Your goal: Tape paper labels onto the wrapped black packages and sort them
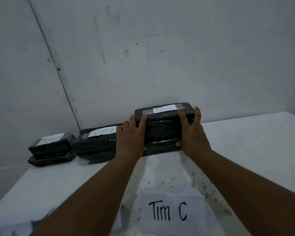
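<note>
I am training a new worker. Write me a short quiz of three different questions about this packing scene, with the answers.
1. True or false: both hands grip the same stack of packages.
2. How many stacks stand along the wall?
3. What is written on the loose paper label nearest the camera: (a) Tim A, (b) Tim C, (c) Tim D?

Key
1. True: left hand and right hand grip the right stack.
2. Three: left stack, middle stack, right stack.
3. (b): loose paper label on the table.
</note>
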